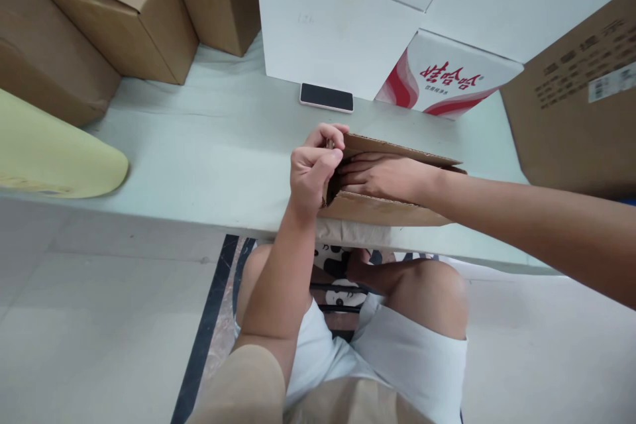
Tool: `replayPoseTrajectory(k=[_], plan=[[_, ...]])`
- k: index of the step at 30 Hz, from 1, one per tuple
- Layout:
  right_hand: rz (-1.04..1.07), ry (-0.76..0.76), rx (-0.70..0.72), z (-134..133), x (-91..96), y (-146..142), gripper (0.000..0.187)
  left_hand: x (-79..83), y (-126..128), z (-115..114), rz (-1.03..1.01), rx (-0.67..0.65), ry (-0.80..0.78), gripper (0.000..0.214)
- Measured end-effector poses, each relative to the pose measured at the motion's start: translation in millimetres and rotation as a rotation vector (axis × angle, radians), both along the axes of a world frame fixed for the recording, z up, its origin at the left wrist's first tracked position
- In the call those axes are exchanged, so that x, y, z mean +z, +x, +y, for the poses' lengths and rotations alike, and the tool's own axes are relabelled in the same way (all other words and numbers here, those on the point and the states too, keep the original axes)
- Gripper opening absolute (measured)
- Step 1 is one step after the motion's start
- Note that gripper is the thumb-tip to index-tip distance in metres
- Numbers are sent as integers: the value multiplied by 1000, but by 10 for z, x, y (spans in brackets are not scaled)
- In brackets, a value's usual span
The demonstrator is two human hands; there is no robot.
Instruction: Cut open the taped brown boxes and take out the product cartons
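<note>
A small brown cardboard box (387, 210) lies near the table's front edge, its opening facing up. My left hand (315, 165) is closed round the box's left end, with fingers curled over the cardboard edge. Inside the opening, my right hand (375, 173) reaches toward the left end, fingers stretched out and close together; the fingertips are partly hidden in shadow. No object shows in the right hand. Just beyond the box lies a phone-like slab (326, 98) with a dark face and pale rim.
Brown cartons (124, 13) stand at the back left, near a yellow rounded object (59, 146). White boxes (338, 20) and a red-and-white printed box (442, 76) line the back. A large printed carton (576, 93) stands at the right. The pale-covered table (199, 159) ends above my knees.
</note>
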State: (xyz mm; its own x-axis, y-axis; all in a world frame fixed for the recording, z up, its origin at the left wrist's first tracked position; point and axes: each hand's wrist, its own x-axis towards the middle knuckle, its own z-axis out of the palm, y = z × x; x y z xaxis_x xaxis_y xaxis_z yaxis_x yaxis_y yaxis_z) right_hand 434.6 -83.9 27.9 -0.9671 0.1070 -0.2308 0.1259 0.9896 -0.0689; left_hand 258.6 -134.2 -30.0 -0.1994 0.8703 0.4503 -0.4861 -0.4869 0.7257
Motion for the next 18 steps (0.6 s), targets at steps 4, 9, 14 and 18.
replayPoseTrajectory(k=[4, 9, 14, 18], plan=[[-57, 116, 13, -24, 25, -18, 40, -17, -21, 7, -79, 16, 13, 59], [-44, 191, 69, -58, 149, -58, 43, -34, -46, 14, -120, 57, -16, 60], [-10, 208, 34, -98, 348, -16, 44, -10, -74, -8, -112, 75, -56, 62], [24, 167, -24, -131, 514, 90, 38, -1, -83, 6, -184, 31, -16, 62]])
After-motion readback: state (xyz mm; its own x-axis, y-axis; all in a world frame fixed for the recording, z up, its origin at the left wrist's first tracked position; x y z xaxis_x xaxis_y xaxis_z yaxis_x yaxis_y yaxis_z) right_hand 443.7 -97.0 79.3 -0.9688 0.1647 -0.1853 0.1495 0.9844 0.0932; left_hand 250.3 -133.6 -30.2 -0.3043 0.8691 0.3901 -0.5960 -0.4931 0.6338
